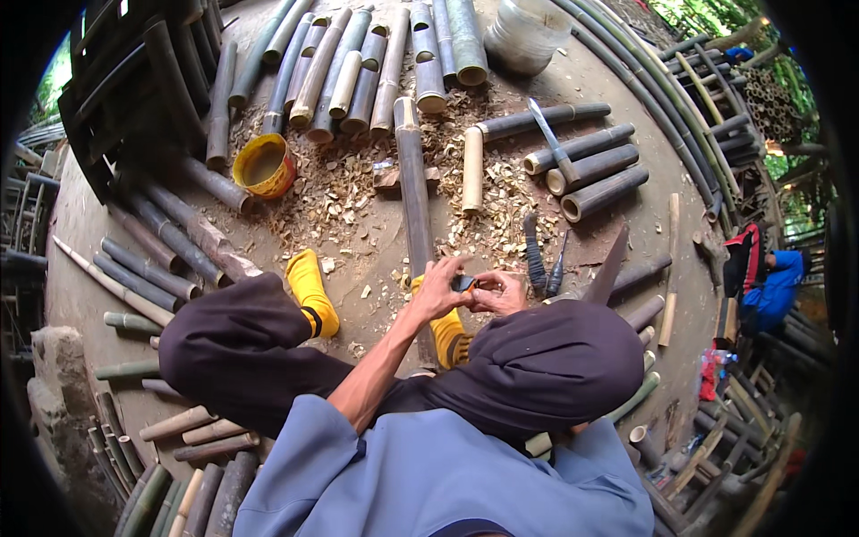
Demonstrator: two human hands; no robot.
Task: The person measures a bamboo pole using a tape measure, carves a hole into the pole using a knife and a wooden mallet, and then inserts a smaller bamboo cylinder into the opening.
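Note:
Both hands meet over the near end of a long dark bamboo pole (413, 188) lying between my feet. My left hand (437, 290) has its fingers curved around a small dark thing with an orange part (463, 283). On the other side, my right hand (501, 293) pinches the same thing; its exact kind is too small to make out. The pole's far end has a pale, shaved tip and rests by a small wooden block (394, 177). Just right of my right hand lie a black-handled tool (534, 255) and a dark, pointed tool (557, 267).
Wood shavings (331, 197) cover the floor ahead. Bamboo tubes, several with cut openings (429, 67), line the far side. A yellow bucket (265, 166) stands left. A knife (550, 139) rests across bamboo pieces at right. A broad blade (607, 267) points up beside my right knee.

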